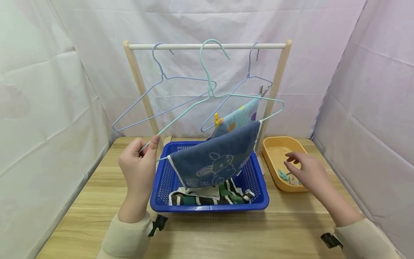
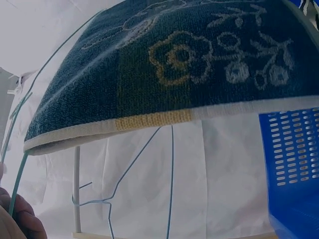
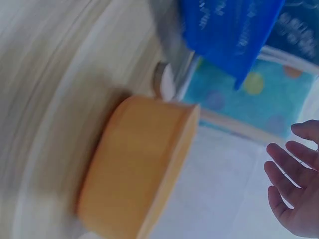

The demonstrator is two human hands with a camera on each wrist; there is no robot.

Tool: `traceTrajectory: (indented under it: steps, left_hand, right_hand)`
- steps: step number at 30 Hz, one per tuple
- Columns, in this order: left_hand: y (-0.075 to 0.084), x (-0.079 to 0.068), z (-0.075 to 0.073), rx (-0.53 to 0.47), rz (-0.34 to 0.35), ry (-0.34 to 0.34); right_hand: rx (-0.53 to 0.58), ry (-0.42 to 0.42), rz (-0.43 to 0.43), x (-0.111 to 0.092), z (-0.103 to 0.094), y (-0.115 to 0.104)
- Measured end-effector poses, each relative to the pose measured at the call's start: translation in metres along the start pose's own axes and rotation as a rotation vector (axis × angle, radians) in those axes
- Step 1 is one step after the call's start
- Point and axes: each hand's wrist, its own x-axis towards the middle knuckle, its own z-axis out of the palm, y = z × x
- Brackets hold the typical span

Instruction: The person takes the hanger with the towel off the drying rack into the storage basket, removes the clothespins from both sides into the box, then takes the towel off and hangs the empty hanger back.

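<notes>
My left hand (image 1: 139,162) grips the left corner of a mint-green wire hanger (image 1: 184,115), holding it up and tilted. Over the hanger's lower bar hangs a dark blue towel (image 1: 216,158) with a rabbit outline; a flower pattern on the towel (image 2: 174,59) fills the left wrist view. My right hand (image 1: 307,171) is above the orange tray (image 1: 270,151), its fingers loosely bent with nothing seen between them. In the right wrist view the right hand (image 3: 299,184) has its fingers spread. Teal and pale clothespins (image 1: 284,175) lie in the tray.
A blue basket (image 1: 210,208) below the towel contains a striped green cloth (image 1: 226,194). Behind stands a wooden rack with a white rod (image 1: 187,46), bearing two blue hangers (image 1: 139,97). A dotted light-blue towel (image 1: 239,117) hangs on the right one with a yellow clothespin (image 1: 217,119).
</notes>
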Motion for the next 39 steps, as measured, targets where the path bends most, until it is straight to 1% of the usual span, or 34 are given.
traceTrajectory:
  steps: [3, 7, 10, 16, 23, 25, 32, 39]
  left_hand:
    - [0.001, 0.000, -0.001, -0.004, 0.005, 0.004]
    - [0.001, -0.001, -0.002, -0.007, 0.009, 0.001]
    - [0.000, -0.003, -0.002, -0.006, 0.010, 0.000]
    - [0.000, -0.007, -0.001, -0.003, 0.020, -0.013]
    - [0.004, -0.009, -0.002, -0.013, 0.029, -0.019]
    - [0.005, -0.010, -0.001, -0.018, 0.035, -0.024]
    - [0.007, -0.012, 0.000, -0.035, 0.030, -0.040]
    - [0.008, -0.016, 0.002, -0.041, 0.025, -0.050]
  right_hand:
    - [0.006, 0.031, -0.055, 0.001, -0.004, -0.016]
    - [0.009, 0.097, -0.150, 0.002, -0.007, -0.034]
    - [0.004, 0.142, -0.219, 0.001, -0.009, -0.045]
    - [-0.013, 0.199, -0.305, 0.000, -0.014, -0.064]
    - [-0.001, 0.315, -0.479, 0.003, -0.015, -0.086]
    - [0.011, 0.340, -0.517, 0.004, -0.014, -0.092]
    - [0.028, 0.358, -0.595, 0.004, -0.010, -0.108]
    - [0.082, 0.424, -0.678, 0.007, -0.009, -0.127]
